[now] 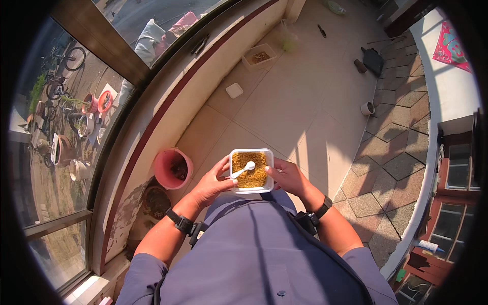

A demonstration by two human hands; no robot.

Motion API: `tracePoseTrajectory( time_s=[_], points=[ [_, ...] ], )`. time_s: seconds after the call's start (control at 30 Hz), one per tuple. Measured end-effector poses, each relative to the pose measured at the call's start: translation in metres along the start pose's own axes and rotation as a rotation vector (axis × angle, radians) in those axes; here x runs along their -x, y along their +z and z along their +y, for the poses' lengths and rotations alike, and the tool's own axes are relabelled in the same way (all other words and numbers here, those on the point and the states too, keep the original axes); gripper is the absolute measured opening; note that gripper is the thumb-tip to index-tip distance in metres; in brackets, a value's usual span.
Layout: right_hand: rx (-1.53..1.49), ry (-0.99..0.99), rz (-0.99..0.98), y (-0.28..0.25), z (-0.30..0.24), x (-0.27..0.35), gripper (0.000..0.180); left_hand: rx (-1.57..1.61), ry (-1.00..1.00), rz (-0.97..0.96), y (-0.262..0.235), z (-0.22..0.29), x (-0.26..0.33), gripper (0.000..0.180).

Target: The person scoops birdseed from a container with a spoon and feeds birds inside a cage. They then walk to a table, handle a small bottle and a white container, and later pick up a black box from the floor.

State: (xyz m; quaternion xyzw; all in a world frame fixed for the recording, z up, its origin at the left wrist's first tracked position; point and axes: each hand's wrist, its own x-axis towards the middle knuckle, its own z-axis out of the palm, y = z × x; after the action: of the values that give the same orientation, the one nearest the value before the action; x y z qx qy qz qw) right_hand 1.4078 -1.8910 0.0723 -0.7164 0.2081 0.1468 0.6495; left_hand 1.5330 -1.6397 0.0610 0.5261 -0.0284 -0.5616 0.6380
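Between my two hands, in front of my body, is a white plastic tub (252,151) filled with yellow-brown grains (254,179). A small white scoop (248,166) lies on the grains, its handle slanting toward my left thumb. My left hand (212,181) grips the tub's left side, and the thumb reaches over the rim by the scoop's handle. On the right side my right hand (287,175) holds the tub, with its thumb over the rim near the grains. The fingers under the tub are hidden.
A pink bucket (165,170) stands at left against the low wall, beside a brown pot (155,201). Farther ahead lie a white lid (234,91) and a clear container (259,57) with brown contents. A small white pot (367,108) sits by the stone paving (386,168) at right.
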Motion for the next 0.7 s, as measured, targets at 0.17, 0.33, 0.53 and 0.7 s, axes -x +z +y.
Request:
tracePoseTrajectory(
  time_s=[0.17, 0.33, 0.53, 0.7],
  points=[
    [0.378, 0.102, -0.234, -0.066, -0.05, -0.124, 0.041, 0.249, 0.112, 0.165, 0.002, 0.023, -0.069, 0.106],
    [0.439, 0.074, -0.431, -0.089, -0.081, -0.25, 0.038, 0.376, 0.136, 0.367, -0.036, 0.027, -0.13, 0.112],
    [0.545, -0.025, -0.547, -0.128, -0.053, -0.411, 0.035, 0.444, 0.014, 0.726, -0.051, -0.014, -0.205, 0.09],
    [0.645, 0.254, -0.555, -0.141, -0.012, -0.541, 0.033, 0.192, -0.124, 1.076, 0.011, -0.072, -0.263, 0.073]
  ],
)
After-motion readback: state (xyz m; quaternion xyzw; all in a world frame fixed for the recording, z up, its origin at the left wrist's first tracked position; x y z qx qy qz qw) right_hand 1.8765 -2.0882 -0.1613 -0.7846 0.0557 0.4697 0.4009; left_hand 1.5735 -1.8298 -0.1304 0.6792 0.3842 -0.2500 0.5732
